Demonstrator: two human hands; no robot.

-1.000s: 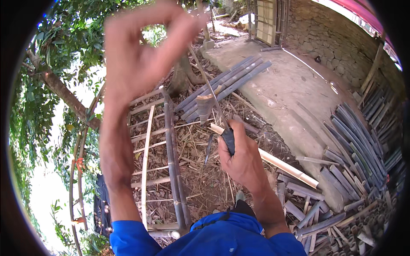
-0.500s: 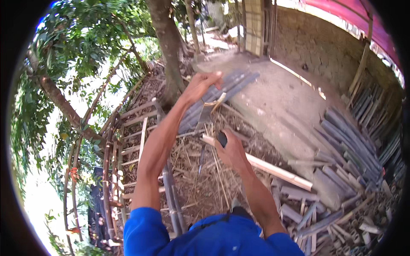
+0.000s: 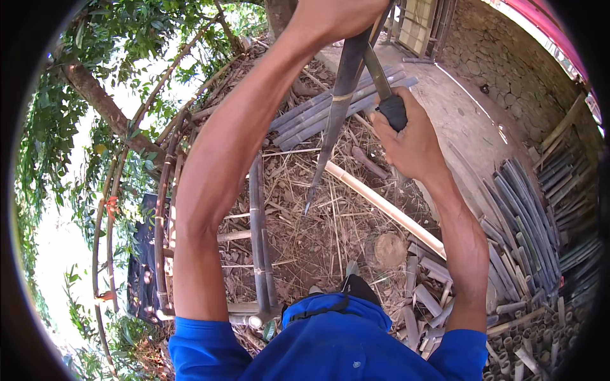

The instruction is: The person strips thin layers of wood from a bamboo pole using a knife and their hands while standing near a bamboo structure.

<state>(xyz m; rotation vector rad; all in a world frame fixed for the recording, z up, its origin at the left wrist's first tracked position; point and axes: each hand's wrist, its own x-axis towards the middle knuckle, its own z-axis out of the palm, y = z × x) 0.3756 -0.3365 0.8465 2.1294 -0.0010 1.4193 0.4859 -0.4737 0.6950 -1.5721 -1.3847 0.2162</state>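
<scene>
Knife (image 3: 380, 73) and dark bamboo length (image 3: 342, 98) meet at the blade, between two raised hands.
The right hand (image 3: 410, 140) has its fingers wrapped around the knife's black-bound handle (image 3: 393, 113); the left hand (image 3: 343, 16) is at the bamboo's upper part, its fingers largely cut off by the upper edge, so how tightly they close cannot be told. The bamboo slants down and leftward to a narrow tip, in front of the litter-strewn ground (image 3: 298, 235). Beyond lie dark bamboo poles (image 3: 305, 124); a pale split bamboo strip (image 3: 387, 206) lies nearer, close to a round stump (image 3: 389, 250).
</scene>
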